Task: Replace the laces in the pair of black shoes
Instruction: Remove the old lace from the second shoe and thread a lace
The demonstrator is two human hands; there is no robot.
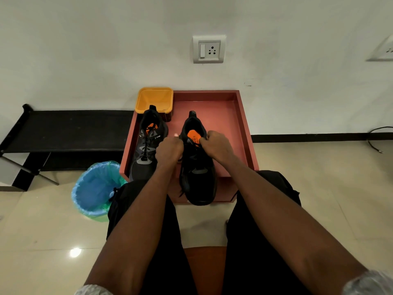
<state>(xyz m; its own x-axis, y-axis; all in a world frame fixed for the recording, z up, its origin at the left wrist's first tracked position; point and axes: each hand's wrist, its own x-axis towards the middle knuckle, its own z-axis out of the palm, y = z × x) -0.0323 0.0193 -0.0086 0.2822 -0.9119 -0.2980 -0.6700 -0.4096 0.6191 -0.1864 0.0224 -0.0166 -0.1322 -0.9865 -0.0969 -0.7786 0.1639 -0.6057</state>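
- A person sits facing a reddish tray-topped stand (242,116) set against a white wall, with both bare forearms reaching forward over black-trousered knees
- 2 black shoes stand on the tray, toes toward the person; the left shoe (146,150) is threaded with a dark lace, and its orange insole shows at the opening
- The right shoe (197,177) lies nearer, its toe overhanging the tray's near edge, orange insole visible at the far end
- The left hand (169,150) is fisted just above the right shoe's left side, fingers curled tight, seemingly around a lace that is too dark to make out
- The right hand (217,145) has fingers curled, pinching at the shoe's upper eyelet area
- A yellow tub (154,100) stands at the tray's far left corner
- A blue-lined bin (95,188) stands on the floor to the left, near a black bench (68,128)
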